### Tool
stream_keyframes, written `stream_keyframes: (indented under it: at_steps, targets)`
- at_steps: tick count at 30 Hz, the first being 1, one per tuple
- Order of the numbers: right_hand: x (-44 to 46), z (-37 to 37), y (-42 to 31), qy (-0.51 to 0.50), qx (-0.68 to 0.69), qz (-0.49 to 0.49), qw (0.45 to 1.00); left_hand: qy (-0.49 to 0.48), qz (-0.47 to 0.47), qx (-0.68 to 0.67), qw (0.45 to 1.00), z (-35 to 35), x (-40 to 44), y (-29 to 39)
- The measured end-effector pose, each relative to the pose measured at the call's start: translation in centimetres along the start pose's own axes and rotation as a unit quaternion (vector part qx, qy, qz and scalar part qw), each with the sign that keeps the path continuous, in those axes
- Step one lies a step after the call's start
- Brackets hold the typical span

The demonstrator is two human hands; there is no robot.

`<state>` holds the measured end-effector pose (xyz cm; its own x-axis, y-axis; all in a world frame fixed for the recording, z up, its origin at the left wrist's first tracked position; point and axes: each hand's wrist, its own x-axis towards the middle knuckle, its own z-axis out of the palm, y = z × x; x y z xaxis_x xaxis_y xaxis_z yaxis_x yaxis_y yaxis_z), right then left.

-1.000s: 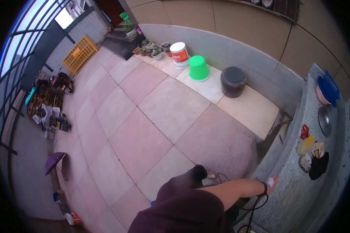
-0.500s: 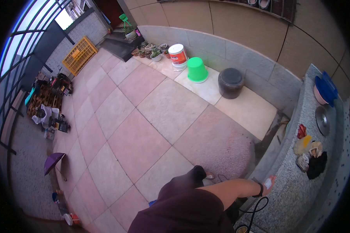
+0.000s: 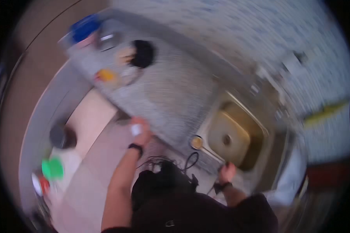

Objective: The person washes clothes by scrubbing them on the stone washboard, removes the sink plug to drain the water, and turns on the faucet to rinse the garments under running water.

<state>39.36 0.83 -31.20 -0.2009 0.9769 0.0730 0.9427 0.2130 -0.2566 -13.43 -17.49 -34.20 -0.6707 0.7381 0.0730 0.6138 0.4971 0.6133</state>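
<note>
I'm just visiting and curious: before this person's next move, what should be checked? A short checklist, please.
1. Right hand on the round-headed tool: ok, its handle runs to the fingers.
2. Tool's head resting on the counter: cannot tell whether it touches.
3. Sink drain visible: ok.
4. Left hand free: cannot tell; a white patch shows, but it's blurred.
5. Cord out of the way: not ok, it loops between the hands.
6. Sharp view: not ok, the picture is smeared.
</note>
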Motion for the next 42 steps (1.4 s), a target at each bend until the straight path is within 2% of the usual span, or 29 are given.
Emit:
stream_keyframes:
  at_steps: [1, 2, 3, 4, 7, 9, 10, 12, 15, 19, 22, 25, 27, 28, 30, 34, 36, 40, 42]
  targets:
    - [-0.3, -0.9, -0.8, -0.027, -0.007, 0.028, 0.999, 0.004, 0.136, 0.356, 0.924, 2.8, 0.3, -4.4]
    - [-3.0, -0.4, 1.7, 0.024, 0.007, 0.038, 0.999, 0.079, 0.212, 0.449, 0.864, 5.3, 1.4, -4.8]
    - [-3.2, -0.9, 0.7, 0.043, -0.013, 0.024, 0.999, -0.059, 0.091, 0.378, 0.919, 0.6, 1.9, -0.1]
    - [-0.9, -1.2, -1.7, 0.060, -0.030, 0.001, 0.998, -0.168, -0.054, 0.315, 0.932, -5.0, 2.3, 5.5]
    - [-0.4, -1.2, -2.8, 0.068, -0.024, 0.037, 0.997, -0.128, -0.009, 0.342, 0.931, -3.9, 2.8, 3.2]
    - [-0.6, -1.5, -2.7, 0.087, -0.019, 0.036, 0.995, -0.170, -0.049, 0.340, 0.924, -3.2, 3.5, 2.9]
    - [-0.6, -1.6, -2.6, 0.090, -0.015, 0.047, 0.995, -0.170, -0.039, 0.346, 0.922, -3.4, 3.7, 3.3]
    - [-0.8, -2.4, -2.1, 0.109, -0.008, 0.020, 0.994, -0.199, -0.073, 0.305, 0.928, -4.0, 3.6, 4.5]
    - [-0.9, -2.4, -2.2, 0.115, 0.000, 0.033, 0.993, -0.209, -0.022, 0.324, 0.922, -1.2, 4.9, -0.7]
    - [-0.8, -2.1, -1.7, 0.131, 0.008, 0.029, 0.991, -0.204, -0.008, 0.352, 0.913, -1.0, 5.7, -0.7]
    - [-0.8, -2.3, -1.7, 0.139, 0.010, 0.025, 0.990, -0.253, -0.007, 0.353, 0.901, -0.7, 6.3, -0.8]
    - [-0.9, -2.3, -1.6, 0.136, 0.007, 0.025, 0.990, -0.196, -0.026, 0.381, 0.903, -0.6, 6.0, 0.3]
    - [-0.9, -2.4, -1.5, 0.134, 0.003, 0.027, 0.991, -0.250, -0.079, 0.366, 0.893, -1.4, 6.2, 1.6]
    - [-0.9, -2.5, -1.6, 0.137, 0.007, 0.024, 0.990, -0.250, -0.078, 0.368, 0.892, -1.2, 6.3, 1.1]
    - [-0.9, -2.7, -1.6, 0.139, 0.010, 0.022, 0.990, -0.228, 0.016, 0.392, 0.891, -1.3, 6.1, 1.2]
    - [-1.0, -2.9, -1.6, 0.135, 0.014, 0.023, 0.990, -0.263, -0.023, 0.374, 0.889, -1.6, 6.0, 1.2]
    - [-1.0, -2.6, -1.6, 0.136, 0.016, 0.027, 0.990, -0.204, 0.030, 0.396, 0.895, -1.3, 5.9, 0.6]
    - [-0.9, -2.5, -1.5, 0.139, 0.023, 0.030, 0.990, -0.228, 0.019, 0.361, 0.904, -1.5, 6.1, 0.5]
    - [-0.9, -2.5, -1.5, 0.135, 0.022, 0.030, 0.990, -0.212, 0.026, 0.399, 0.892, -1.2, 5.9, 0.7]
